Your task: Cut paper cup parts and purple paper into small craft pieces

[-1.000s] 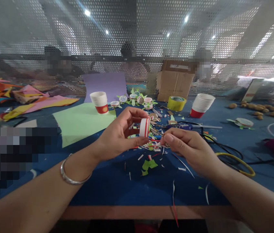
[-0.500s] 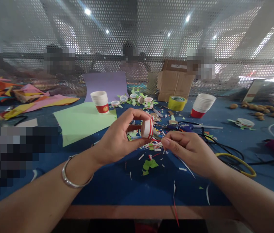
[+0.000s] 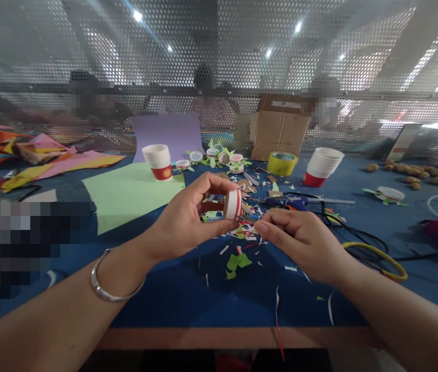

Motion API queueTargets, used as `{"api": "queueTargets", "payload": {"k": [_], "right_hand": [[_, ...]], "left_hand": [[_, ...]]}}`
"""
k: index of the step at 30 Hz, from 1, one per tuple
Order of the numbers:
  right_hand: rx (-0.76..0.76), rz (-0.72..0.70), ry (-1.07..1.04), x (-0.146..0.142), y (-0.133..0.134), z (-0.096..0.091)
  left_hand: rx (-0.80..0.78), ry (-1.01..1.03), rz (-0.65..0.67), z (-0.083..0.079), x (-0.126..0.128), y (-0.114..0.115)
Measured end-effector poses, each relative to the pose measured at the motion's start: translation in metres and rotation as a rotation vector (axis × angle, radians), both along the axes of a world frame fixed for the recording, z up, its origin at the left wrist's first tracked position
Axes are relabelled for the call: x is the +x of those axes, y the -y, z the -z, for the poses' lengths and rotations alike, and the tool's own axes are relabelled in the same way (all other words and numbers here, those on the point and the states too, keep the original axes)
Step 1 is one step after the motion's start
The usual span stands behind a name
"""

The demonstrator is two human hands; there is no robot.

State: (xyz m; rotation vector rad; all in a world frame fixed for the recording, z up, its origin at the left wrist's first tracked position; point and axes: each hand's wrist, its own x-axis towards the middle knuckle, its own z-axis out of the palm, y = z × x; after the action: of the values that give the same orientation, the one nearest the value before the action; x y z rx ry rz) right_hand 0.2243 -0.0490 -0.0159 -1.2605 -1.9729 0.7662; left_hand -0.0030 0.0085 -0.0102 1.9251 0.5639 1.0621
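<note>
Left hand (image 3: pixel 180 222) curled in a C, holding a short, round white paper-cup piece with red stripes (image 3: pixel 233 205) between thumb below and fingers above. Right hand (image 3: pixel 300 237) pinched narrow on a slim grey metallic-looking tool (image 3: pixel 247 220) – mostly hidden, kind can't be told.

Key relation: cup piece lies just left of the right fingertips and slightly higher, apart from them; the grey tip bridges the gap at its lower right edge – contact unclear. Piece tilted, its axis running roughly left to right, striped edge toward the right hand. Left hand nearer, already gripping it.

Writing: round gold emblem on the red band of the left white paper-cup stack (image 3: pixel 156 157), too small to read. Pale label on the brown cardboard box (image 3: pixel 278 129), illegible. No brand readable.
</note>
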Motion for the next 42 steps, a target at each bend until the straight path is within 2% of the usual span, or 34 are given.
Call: {"api": "queueTargets", "payload": {"k": [12,20,31,36,42], "right_hand": [[0.076,0.015,0.034,-0.001,0.007,-0.005],[0.09,0.004,0.04,-0.001,0.006,-0.005],[0.108,0.008,0.095,-0.001,0.008,-0.003],[0.136,0.008,0.09,0.0,0.01,-0.003],[0.123,0.01,0.093,0.001,0.009,-0.002]], "left_hand": [[-0.08,0.057,0.059,0.002,0.001,-0.002],[0.055,0.021,-0.007,0.002,0.0,0.0],[0.212,-0.029,-0.024,0.002,-0.001,0.002],[0.226,-0.031,-0.019,-0.001,-0.002,0.003],[0.249,-0.063,-0.099,-0.003,-0.001,0.007]]}}
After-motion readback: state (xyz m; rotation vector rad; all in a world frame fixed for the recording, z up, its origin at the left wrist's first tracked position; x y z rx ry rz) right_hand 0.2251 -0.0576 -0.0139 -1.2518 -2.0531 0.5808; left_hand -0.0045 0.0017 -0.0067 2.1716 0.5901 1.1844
